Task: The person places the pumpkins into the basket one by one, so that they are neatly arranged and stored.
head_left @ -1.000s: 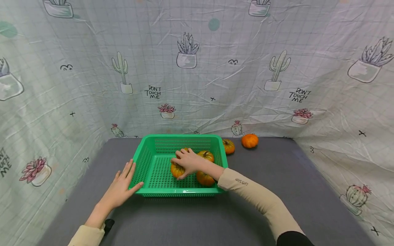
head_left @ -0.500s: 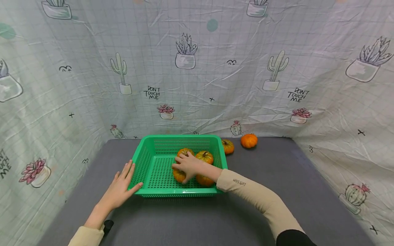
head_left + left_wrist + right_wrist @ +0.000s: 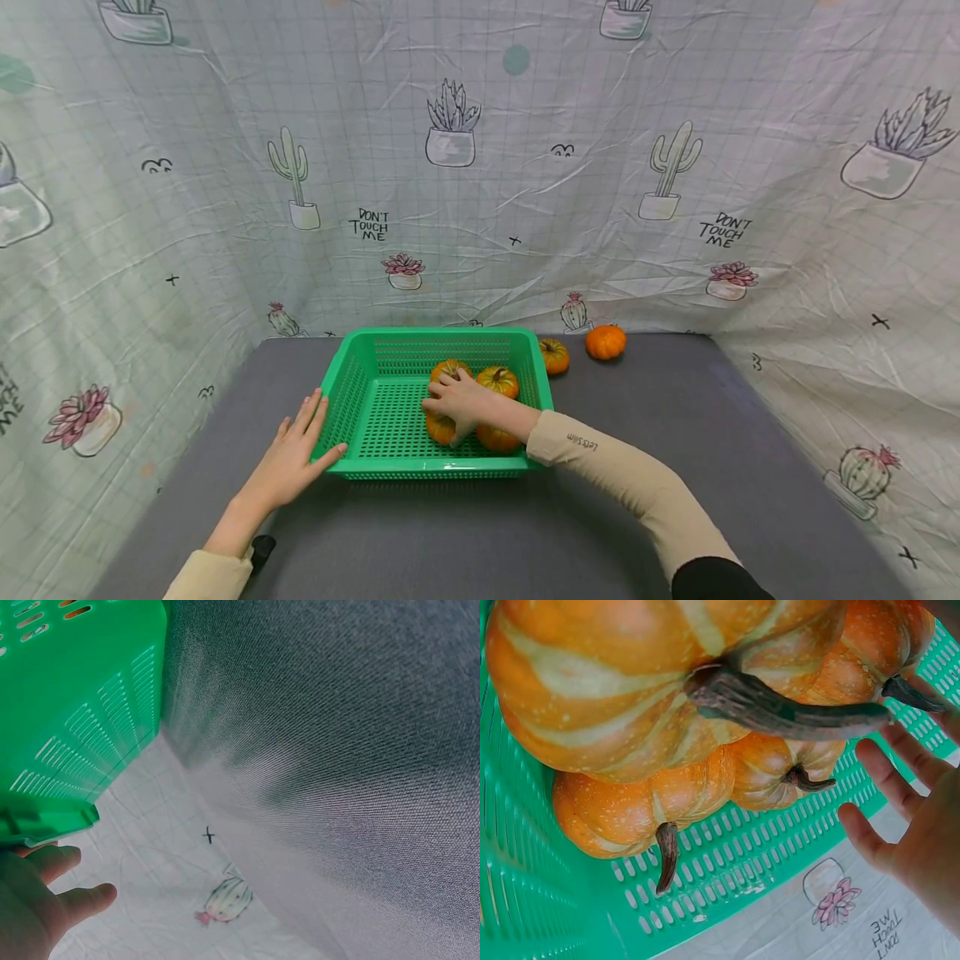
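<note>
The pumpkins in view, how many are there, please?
6: four pumpkins in the basket, toward its right; two on the table, right of it; more may be hidden.

Soft, even light fills the head view, a glint on the basket's (image 3: 450,464) front rim, shadow pooling on the table (image 3: 405,533) below! Left wrist's hazier, the cloth (image 3: 161,859) washed-out and soft; over right, pumpkins (image 3: 607,690) showing muted highlights.

- From where I'm standing, wrinkled pale cloth (image 3: 555,208) hangs at twelve o'clock.
- A tall cactus drawing (image 3: 293,171) sits at ten, another cactus drawing (image 3: 675,158) at two.
- Round, pink-topped cactus print (image 3: 864,473) towards four.
- Grey tabletop (image 3: 435,537) at six.
</note>
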Motion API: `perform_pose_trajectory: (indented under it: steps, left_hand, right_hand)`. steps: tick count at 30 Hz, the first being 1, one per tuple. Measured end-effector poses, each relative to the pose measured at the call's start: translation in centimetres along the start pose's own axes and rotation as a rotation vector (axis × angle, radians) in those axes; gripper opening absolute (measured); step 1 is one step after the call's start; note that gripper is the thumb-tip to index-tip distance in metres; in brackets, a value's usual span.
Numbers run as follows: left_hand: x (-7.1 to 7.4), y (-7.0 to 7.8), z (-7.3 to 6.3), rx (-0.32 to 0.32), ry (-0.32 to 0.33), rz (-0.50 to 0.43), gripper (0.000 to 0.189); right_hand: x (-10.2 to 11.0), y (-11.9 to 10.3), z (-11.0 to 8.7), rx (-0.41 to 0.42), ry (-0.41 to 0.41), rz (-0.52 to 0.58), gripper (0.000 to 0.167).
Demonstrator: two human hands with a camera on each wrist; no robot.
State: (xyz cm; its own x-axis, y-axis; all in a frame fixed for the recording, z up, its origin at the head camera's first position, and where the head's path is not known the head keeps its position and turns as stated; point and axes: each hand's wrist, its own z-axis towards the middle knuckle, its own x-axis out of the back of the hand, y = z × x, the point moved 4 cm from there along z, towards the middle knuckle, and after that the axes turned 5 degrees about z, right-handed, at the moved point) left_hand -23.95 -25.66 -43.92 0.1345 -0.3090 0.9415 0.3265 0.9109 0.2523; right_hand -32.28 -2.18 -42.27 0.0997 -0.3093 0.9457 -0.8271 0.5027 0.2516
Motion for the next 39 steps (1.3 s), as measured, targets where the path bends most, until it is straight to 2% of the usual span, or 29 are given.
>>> perform_pose_trajectory:
  steps: [12,19,23,33,39]
  left_hand:
    - [0.0,0.1,0.0,0.007,-0.009,-0.013,0.081]
    - [0.0,0.2,0.0,0.002,-0.007,-0.018,0.08]
    - [-0.1,0.3,-0.1,0.006,-0.01,-0.025,0.08]
    - [0.1,0.3,0.0,0.005,-0.01,-0.026,0.08]
    - [0.2,0.3,0.0,0.005,-0.011,-0.025,0.08]
  right_hand:
    - [0.1,-0.2,-0.1,0.005,-0.016,-0.024,0.069]
    - [-0.1,0.0,-0.2,-0.005,-0.008,0.024,0.067]
    - [0.6,0.2,-0.6,0.004,0.038,0.057,0.061]
    - [4.3,1.3,-2.6,0.029,0.172,0.121,0.043]
    - [5.3,1.6,-4.2,0.054,0.229,0.136,0.037]
